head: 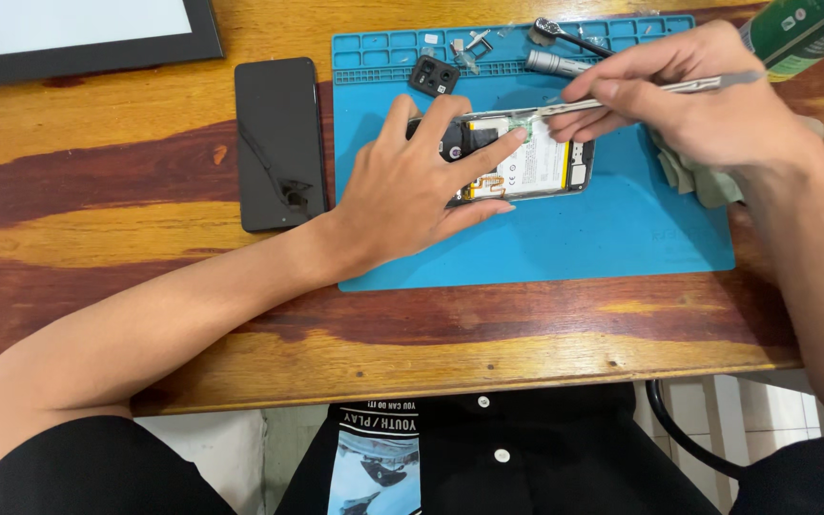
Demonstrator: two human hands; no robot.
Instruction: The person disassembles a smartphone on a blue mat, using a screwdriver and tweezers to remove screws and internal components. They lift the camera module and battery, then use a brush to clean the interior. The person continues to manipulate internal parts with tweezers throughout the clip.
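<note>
Our right hand [689,95] pinches metal tweezers [622,93], tips at the opened phone [526,162]'s top edge. At its nine o'clock, our left hand [412,186] lies spread, pinning that phone at mat [545,238] centre. We judge disassembly well along: the back cover [278,143] lies off at nine o'clock, camera bezel [434,74] at twelve; the battery remains seated.
</note>
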